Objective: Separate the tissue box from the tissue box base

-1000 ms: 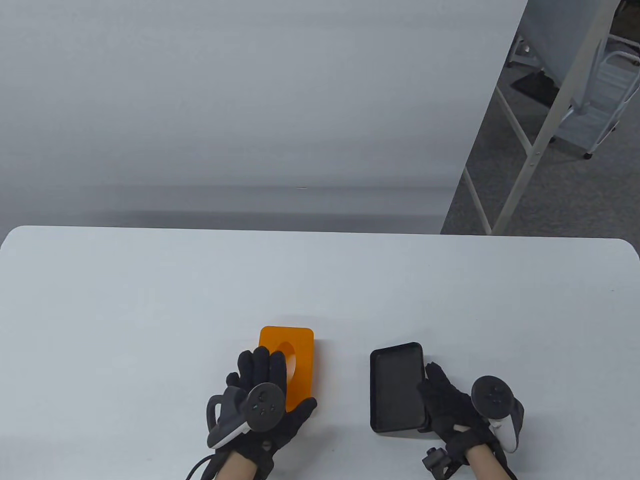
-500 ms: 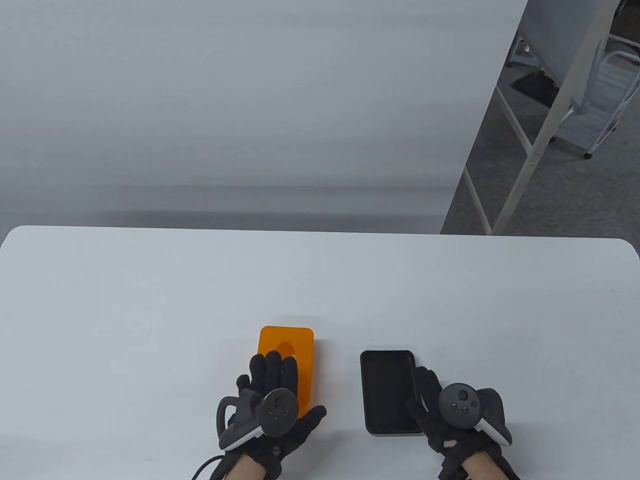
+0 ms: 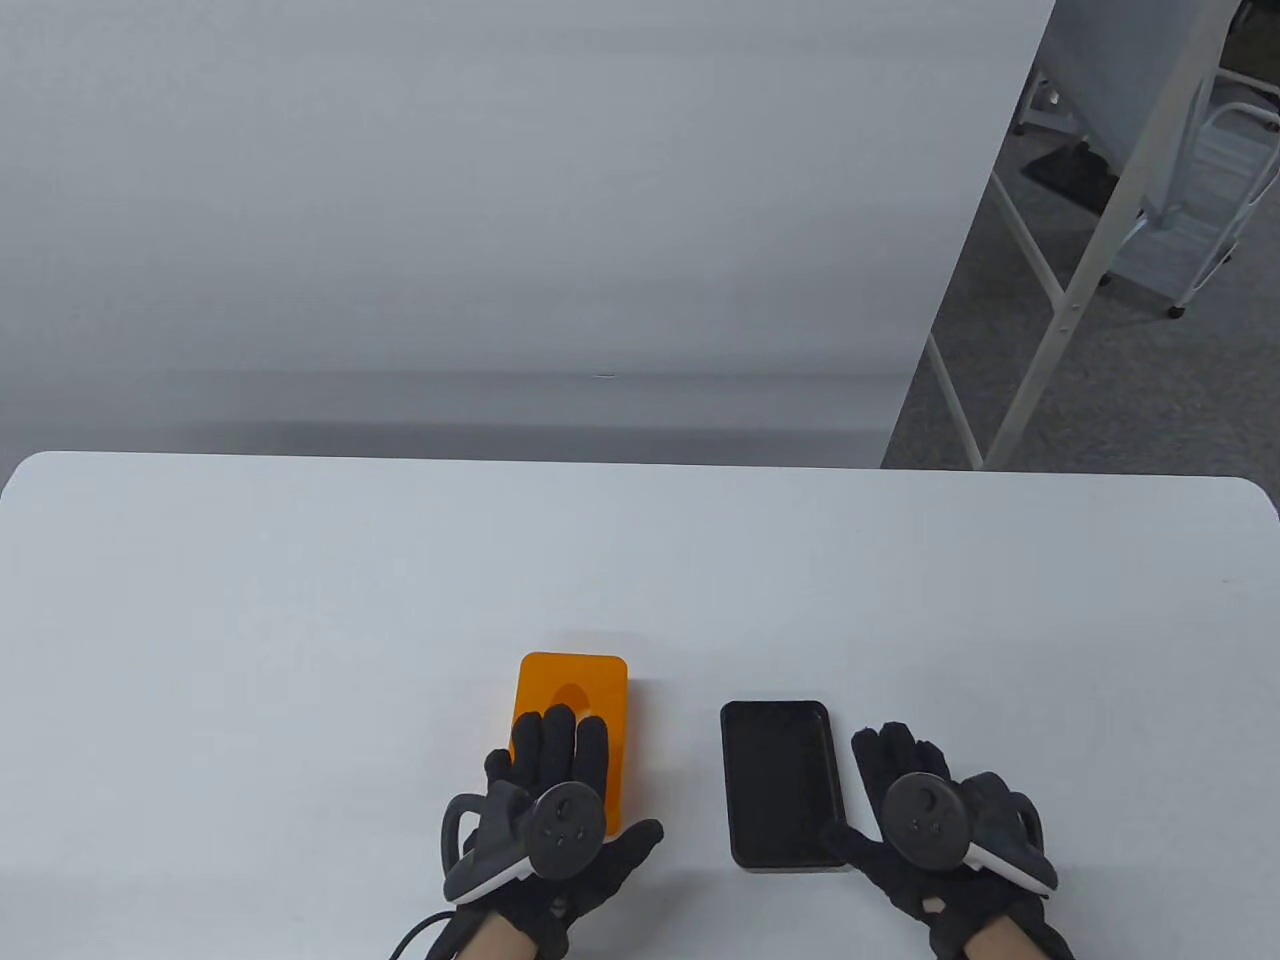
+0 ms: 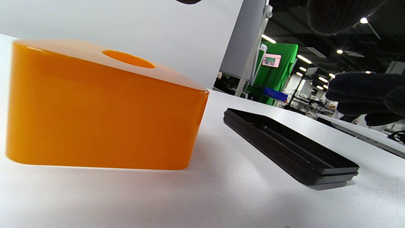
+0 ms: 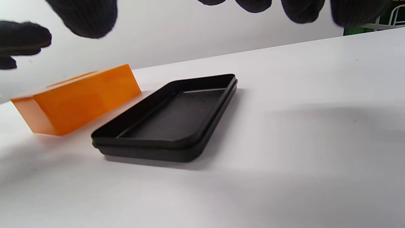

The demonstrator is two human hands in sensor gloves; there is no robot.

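Note:
The orange tissue box (image 3: 572, 682) with an oval hole on top stands on the white table (image 3: 300, 600); it also shows in the left wrist view (image 4: 95, 110) and the right wrist view (image 5: 79, 95). The black tissue box base (image 3: 780, 785) lies flat beside it on the right, apart from it, hollow side up (image 5: 177, 117) (image 4: 284, 145). My left hand (image 3: 560, 770) is spread over the box's near end; no grip shows. My right hand (image 3: 900, 790) is open just right of the base, its fingertips (image 5: 85, 15) clear of it.
The table's far edge (image 3: 640, 458) meets a grey wall panel. Beyond the right side are white frame legs (image 3: 1060, 300) and a white cart (image 3: 1200, 200) on the floor.
My right hand set the base flat on the table, a little nearer the box, let go and drew off to the right. My left hand slid back toward me over the box.

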